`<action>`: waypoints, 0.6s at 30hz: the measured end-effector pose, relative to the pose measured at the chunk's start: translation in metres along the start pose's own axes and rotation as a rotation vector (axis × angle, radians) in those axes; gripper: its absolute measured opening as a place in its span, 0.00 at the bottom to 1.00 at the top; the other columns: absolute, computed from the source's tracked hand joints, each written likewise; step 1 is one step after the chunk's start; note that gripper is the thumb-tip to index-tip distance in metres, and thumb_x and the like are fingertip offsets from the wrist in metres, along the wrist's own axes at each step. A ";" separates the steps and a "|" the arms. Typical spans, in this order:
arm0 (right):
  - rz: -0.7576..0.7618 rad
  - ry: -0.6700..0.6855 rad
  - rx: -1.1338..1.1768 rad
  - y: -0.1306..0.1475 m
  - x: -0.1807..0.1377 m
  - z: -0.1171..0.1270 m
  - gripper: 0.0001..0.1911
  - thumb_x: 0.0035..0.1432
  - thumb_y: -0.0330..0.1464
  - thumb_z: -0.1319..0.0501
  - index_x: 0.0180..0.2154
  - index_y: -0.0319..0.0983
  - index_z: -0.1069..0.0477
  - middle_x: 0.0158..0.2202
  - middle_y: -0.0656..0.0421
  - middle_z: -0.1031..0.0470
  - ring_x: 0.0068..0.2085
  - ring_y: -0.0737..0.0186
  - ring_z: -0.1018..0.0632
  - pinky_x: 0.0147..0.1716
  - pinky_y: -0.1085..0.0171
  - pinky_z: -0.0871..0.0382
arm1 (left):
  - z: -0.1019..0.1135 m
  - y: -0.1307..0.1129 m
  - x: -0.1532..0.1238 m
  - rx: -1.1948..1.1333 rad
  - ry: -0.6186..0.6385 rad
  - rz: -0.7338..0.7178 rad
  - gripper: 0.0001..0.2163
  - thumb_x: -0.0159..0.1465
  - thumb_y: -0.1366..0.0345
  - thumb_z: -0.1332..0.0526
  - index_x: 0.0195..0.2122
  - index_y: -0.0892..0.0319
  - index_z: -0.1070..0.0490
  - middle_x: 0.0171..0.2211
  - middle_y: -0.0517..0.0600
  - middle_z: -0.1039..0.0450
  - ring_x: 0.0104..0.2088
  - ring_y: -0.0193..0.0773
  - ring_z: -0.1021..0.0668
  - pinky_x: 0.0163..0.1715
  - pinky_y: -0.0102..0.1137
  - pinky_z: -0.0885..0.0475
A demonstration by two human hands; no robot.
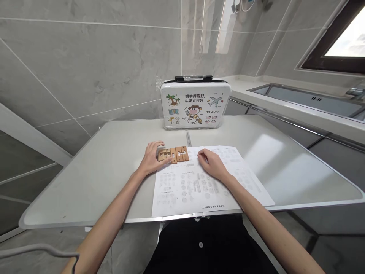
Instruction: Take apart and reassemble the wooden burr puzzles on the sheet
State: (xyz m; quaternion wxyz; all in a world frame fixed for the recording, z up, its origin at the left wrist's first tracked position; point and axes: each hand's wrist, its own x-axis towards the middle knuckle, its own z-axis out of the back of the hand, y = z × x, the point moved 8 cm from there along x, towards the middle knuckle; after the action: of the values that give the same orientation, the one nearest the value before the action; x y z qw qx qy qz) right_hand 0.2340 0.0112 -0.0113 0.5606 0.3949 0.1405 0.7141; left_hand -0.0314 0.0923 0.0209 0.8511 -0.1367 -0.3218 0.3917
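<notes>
A small group of flat brown wooden puzzle pieces point(180, 153) with cut-out slots lies side by side on the upper left of a printed paper sheet point(182, 203). My left hand point(152, 158) curves round the left end of these pieces. Its thumb reaches over the near edge and touches them, while its fingers stretch apart beyond their far side. To the right of the pieces, and apart from them, my right hand point(212, 163) rests on the sheet with its fingers curled together. Whether anything sits inside those fingers is hidden.
At the back of the white folding table point(94, 182) a white cartoon-printed case point(196, 108) with a black handle stands upright near the tiled wall. A counter with a sink point(309, 101) runs along the right. A grey cable point(40, 248) crosses the lower left.
</notes>
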 end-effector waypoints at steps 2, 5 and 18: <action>0.008 0.018 -0.001 0.002 -0.001 -0.002 0.08 0.71 0.35 0.46 0.38 0.43 0.31 0.33 0.58 0.23 0.32 0.57 0.26 0.35 0.59 0.33 | -0.006 0.002 -0.001 0.016 0.066 -0.011 0.29 0.63 0.47 0.30 0.61 0.52 0.33 0.65 0.55 0.31 0.66 0.54 0.32 0.67 0.49 0.36; 0.013 0.038 -0.001 0.004 -0.002 -0.004 0.08 0.71 0.35 0.46 0.38 0.43 0.30 0.32 0.58 0.23 0.32 0.58 0.26 0.35 0.60 0.33 | -0.011 0.008 -0.001 0.024 0.124 0.026 0.33 0.63 0.45 0.30 0.64 0.52 0.34 0.65 0.56 0.31 0.66 0.57 0.31 0.67 0.51 0.36; -0.021 0.075 0.064 0.003 0.000 -0.005 0.08 0.70 0.33 0.44 0.38 0.43 0.28 0.34 0.57 0.21 0.33 0.56 0.25 0.36 0.59 0.33 | -0.013 0.018 0.002 -0.052 0.175 0.101 0.33 0.61 0.44 0.29 0.63 0.54 0.32 0.60 0.57 0.24 0.58 0.53 0.21 0.59 0.44 0.27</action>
State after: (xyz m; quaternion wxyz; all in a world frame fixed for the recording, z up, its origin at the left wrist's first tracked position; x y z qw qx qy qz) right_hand 0.2288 0.0112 -0.0128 0.5496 0.3841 0.1880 0.7177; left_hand -0.0328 0.1062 0.0033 0.8512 -0.2086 -0.2489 0.4123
